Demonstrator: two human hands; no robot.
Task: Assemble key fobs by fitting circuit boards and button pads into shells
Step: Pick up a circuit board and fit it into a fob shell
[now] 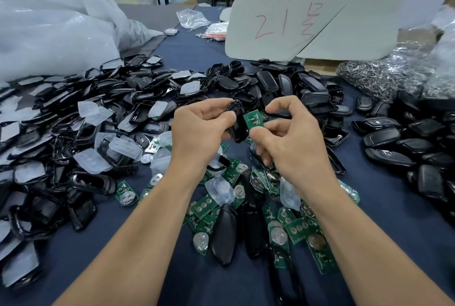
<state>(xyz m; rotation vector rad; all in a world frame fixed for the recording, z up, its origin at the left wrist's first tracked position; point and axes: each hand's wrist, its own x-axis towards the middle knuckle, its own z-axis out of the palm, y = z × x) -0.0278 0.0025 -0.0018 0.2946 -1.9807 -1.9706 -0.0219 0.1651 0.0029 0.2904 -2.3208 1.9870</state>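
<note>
My left hand (199, 130) grips a glossy black key fob shell (238, 124) above the middle of the table. My right hand (288, 133) pinches a green circuit board (254, 119) by its lower edge, right beside the shell and touching its right side. Under my wrists lie several loose green circuit boards (299, 229) with coin cells, clear button pads (220, 191) and a closed black fob (224, 234).
A heap of black shells fitted with clear pads (103, 118) fills the left side. Black shell halves (398, 143) pile up at the right and the back. Metal key rings (379, 79) lie at the back right, a grey board (317, 17) with red writing stands behind, and plastic bags (49, 37) lie at the back left.
</note>
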